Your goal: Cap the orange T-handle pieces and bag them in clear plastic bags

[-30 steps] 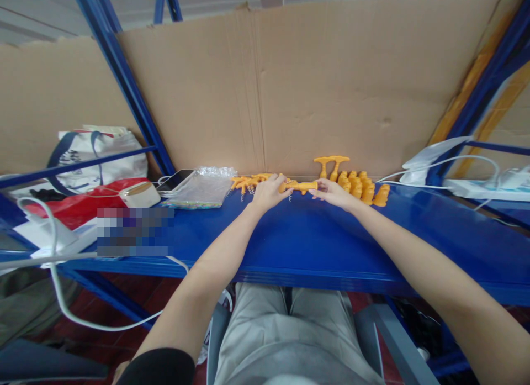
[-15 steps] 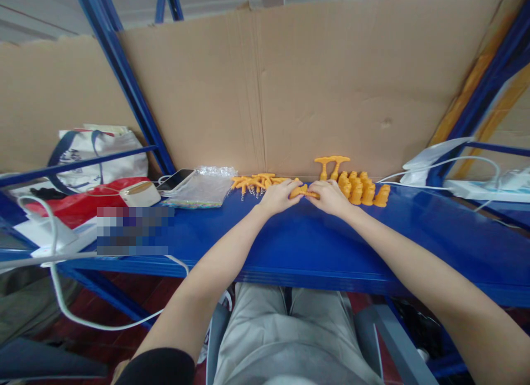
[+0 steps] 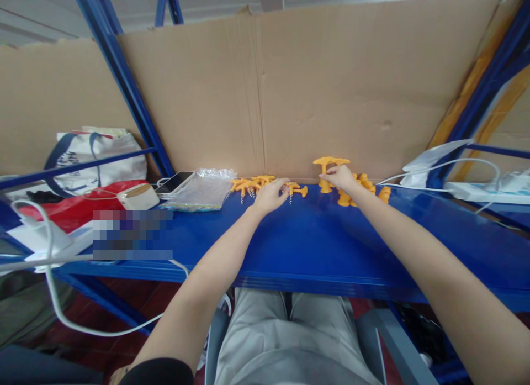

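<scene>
My left hand (image 3: 271, 197) hovers at the right end of a pile of orange T-handled corkscrews (image 3: 248, 186), thumb and fingers apart. Right by its fingertips, a corkscrew (image 3: 291, 189) shows its metal spiral pointing toward me, with another orange piece (image 3: 303, 191) beside it. My right hand (image 3: 340, 177) pinches an upright orange corkscrew (image 3: 326, 184), its T-shaped handle on top, near the cardboard. Part of that handle area overlaps other orange pieces, so they are hard to separate. Several orange figure-shaped sleeves (image 3: 344, 198) stand partly behind my right wrist.
A clear plastic bag (image 3: 199, 190) and a phone (image 3: 177, 182) lie to the left on the blue table (image 3: 306, 247). Farther left are a white box (image 3: 138, 197), a red bag (image 3: 91, 202) and white cables. Cardboard (image 3: 351, 86) walls the back; a power strip (image 3: 488, 190) is at right.
My hands were together on an orange piece; now they are apart. The right moved back and right with a corkscrew to the standing ones. The left let go and shifted slightly left.
</scene>
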`<state>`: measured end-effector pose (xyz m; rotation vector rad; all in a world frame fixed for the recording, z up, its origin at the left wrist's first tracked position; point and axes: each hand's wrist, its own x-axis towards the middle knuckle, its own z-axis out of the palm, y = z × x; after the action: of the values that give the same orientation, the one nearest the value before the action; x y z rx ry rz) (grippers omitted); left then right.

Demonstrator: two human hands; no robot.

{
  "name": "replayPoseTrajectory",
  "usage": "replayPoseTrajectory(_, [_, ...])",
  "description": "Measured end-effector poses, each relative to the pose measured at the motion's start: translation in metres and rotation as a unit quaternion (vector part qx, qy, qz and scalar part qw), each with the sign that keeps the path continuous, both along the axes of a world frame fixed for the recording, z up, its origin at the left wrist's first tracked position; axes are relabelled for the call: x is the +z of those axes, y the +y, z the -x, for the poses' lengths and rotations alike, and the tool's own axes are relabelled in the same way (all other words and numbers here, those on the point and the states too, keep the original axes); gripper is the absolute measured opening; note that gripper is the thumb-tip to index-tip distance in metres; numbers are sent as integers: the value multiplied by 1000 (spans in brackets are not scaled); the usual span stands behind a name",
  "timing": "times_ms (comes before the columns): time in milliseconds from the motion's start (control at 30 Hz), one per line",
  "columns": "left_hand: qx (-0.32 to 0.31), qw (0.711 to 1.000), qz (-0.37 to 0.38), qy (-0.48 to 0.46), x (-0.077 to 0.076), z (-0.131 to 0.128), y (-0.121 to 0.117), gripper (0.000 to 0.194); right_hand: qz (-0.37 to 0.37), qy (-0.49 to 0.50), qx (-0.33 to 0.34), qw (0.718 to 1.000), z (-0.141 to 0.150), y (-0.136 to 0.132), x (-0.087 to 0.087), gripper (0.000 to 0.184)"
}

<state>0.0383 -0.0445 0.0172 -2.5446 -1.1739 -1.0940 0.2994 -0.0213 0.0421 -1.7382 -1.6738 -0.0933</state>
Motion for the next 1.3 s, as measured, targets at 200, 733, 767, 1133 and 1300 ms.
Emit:
replayPoseTrajectory(200, [-1,1000,2,10,1,2,1,25,66,4,-56,996,22,27,10,20])
replayPoseTrajectory(733, [-19,1000,0,17,-1,2,2,24,82,65,-109,988,25,57,-7,25])
replayPoseTrajectory(767, [-20,1000,1,16,-1,2,2,24,85,70,-107,988,25,58,-8,26])
replayPoseTrajectory(1133, [-18,1000,5,23,0,2,1,23,97,61,-94,989,33,61,-13,27])
replayPoseTrajectory(1300, [-12,1000,10,27,0,1,1,24,95,36,-109,989,33,60,-12,29])
